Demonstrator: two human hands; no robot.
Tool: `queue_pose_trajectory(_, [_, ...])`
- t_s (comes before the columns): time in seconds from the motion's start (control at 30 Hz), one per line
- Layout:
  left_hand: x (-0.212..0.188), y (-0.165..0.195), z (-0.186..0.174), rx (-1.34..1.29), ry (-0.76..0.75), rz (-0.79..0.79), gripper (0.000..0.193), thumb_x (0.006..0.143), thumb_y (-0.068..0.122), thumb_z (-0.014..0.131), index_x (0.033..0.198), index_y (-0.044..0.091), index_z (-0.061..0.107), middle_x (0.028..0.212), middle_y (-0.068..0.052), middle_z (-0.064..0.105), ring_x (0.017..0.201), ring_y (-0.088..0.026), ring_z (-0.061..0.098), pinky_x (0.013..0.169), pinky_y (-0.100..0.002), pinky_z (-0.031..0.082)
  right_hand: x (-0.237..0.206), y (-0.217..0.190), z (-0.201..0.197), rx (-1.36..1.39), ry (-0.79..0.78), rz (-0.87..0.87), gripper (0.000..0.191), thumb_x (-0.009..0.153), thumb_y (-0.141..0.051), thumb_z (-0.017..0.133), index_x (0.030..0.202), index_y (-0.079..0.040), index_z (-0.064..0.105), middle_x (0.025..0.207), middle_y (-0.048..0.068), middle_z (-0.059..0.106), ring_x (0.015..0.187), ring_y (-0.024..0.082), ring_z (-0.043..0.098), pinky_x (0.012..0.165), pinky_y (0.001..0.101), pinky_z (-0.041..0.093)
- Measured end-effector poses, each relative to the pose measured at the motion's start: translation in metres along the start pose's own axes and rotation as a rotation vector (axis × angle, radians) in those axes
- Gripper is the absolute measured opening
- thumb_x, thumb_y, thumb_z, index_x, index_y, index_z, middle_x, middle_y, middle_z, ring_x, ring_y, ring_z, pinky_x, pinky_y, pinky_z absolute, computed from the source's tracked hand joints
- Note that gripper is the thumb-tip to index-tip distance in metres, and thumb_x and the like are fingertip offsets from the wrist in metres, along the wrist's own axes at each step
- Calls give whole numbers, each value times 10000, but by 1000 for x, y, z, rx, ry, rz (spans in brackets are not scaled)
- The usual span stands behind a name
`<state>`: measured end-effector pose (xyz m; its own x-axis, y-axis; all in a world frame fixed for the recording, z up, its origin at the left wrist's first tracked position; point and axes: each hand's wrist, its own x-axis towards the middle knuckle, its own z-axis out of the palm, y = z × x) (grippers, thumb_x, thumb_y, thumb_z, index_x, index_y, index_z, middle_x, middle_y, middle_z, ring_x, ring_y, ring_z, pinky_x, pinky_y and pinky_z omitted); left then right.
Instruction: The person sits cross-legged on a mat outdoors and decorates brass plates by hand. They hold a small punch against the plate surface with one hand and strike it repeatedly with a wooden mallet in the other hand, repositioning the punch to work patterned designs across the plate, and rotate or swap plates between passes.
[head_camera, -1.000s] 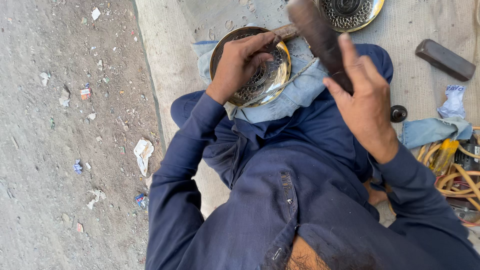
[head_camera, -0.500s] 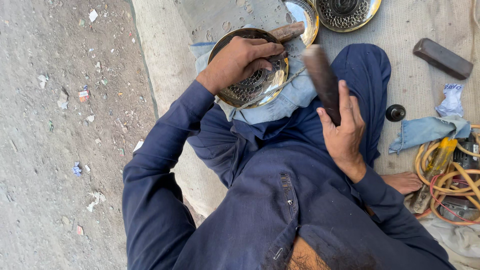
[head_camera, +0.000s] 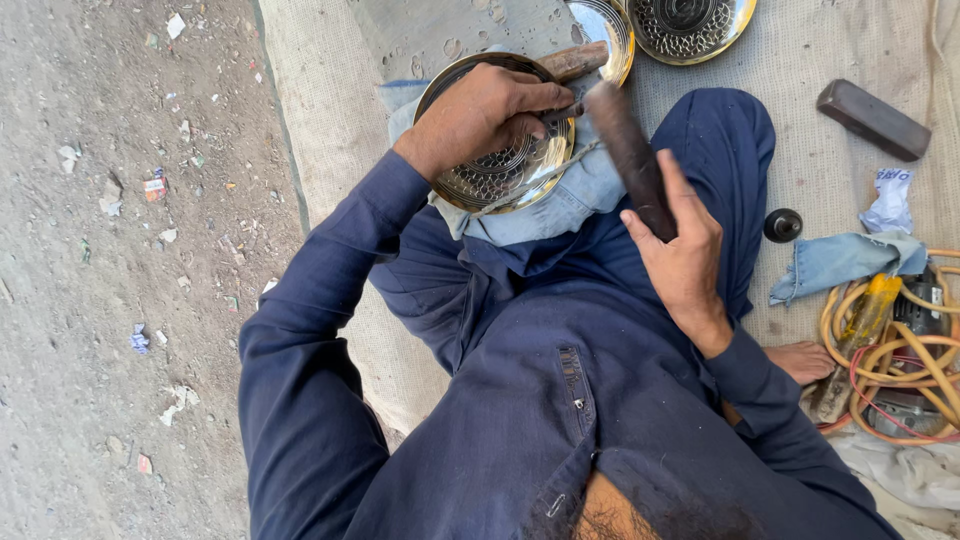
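My left hand (head_camera: 480, 115) presses on a round engraved brass plate (head_camera: 500, 182) and pinches a thin metal punch (head_camera: 560, 112) against it. The plate rests on a folded denim cloth (head_camera: 572, 205) over my knee. A dark wooden mallet stick (head_camera: 625, 150) is gripped by its lower end in my right hand (head_camera: 685, 260), with its upper end down at the punch, by the plate's right rim. A wooden piece (head_camera: 575, 62) pokes out from behind the plate. I wear dark blue clothes and sit on a woven mat (head_camera: 320, 120).
Two more brass plates (head_camera: 612, 35) (head_camera: 690, 25) lie at the top. To the right are a dark rectangular block (head_camera: 872, 120), a small black knob (head_camera: 783, 225), a blue cloth (head_camera: 840, 260), coiled orange hoses (head_camera: 890, 340) and my bare foot (head_camera: 800, 358). Littered dirt ground (head_camera: 120, 250) lies left.
My right hand has swung the mallet stick down and left from a raised position onto the punch. My left hand stayed on the plate.
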<state>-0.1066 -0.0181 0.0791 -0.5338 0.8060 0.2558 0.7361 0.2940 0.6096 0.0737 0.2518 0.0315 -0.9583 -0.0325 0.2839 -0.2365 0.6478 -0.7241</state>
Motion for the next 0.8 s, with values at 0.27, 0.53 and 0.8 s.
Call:
queue_pose_trajectory(0.27, [-4, 0, -5, 20, 61, 46, 457, 913, 96, 792, 1337, 13, 642, 1186, -145, 737, 1013, -362, 719, 866, -434, 568, 9, -13, -6, 101, 59, 129, 810, 924, -74, 850, 1590, 4, 395, 1219, 217, 685, 932, 273, 702, 847, 358, 567])
queue_pose_trajectory(0.53, [-17, 10, 4, -32, 234, -90, 420, 939, 99, 787, 1325, 43, 632, 1146, -165, 728, 961, -354, 730, 829, -390, 598, 53, -17, -26, 30, -60, 40, 788, 918, -101, 861, 1602, -98, 472, 975, 123, 684, 819, 242, 664, 763, 363, 546])
queue_pose_trajectory(0.8, [-33, 20, 37, -93, 594, -374, 439, 923, 22, 802, 1330, 70, 644, 908, -113, 710, 751, -180, 700, 724, -292, 567, 109, -45, -63, -481, -263, -301, 780, 879, -217, 876, 1593, -251, 565, 884, 71, 587, 771, 289, 657, 672, 444, 515])
